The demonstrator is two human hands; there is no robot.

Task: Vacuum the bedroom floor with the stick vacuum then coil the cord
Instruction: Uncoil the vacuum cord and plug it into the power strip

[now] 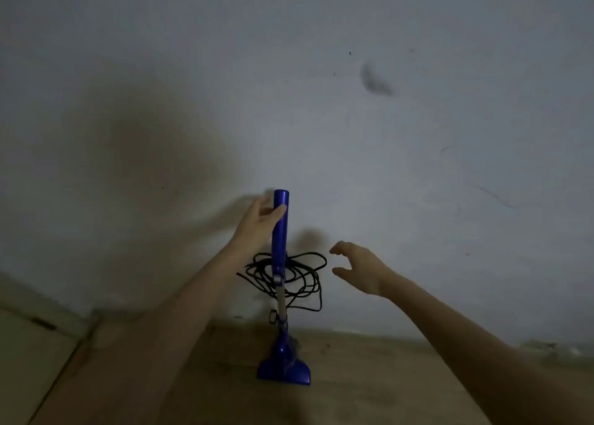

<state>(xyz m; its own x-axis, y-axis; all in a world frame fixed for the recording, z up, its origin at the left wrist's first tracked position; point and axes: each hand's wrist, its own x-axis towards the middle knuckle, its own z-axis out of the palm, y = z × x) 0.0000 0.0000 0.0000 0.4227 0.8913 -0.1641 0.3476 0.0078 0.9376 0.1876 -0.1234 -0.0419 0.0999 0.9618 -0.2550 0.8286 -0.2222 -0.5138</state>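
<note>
A matte, grey-white plaster wall (418,167), scuffed and marked by one dark smudge (374,82), meets a wood-grain floor (385,376). The blue stick vacuum (280,231) stands upright against the wall, its glossy cylindrical handle gripped near the top by the left hand (260,220), its flat wedge-shaped head (284,371) resting on the floor. The thin black cord (289,276) hangs in loose round loops about the slim metal tube, and the right hand (356,268) hovers just beside it, fingers loosely curled around nothing.

The stick vacuum (280,231) is blue, its cord (299,276) black, the wall (418,167) grey-white.
</note>
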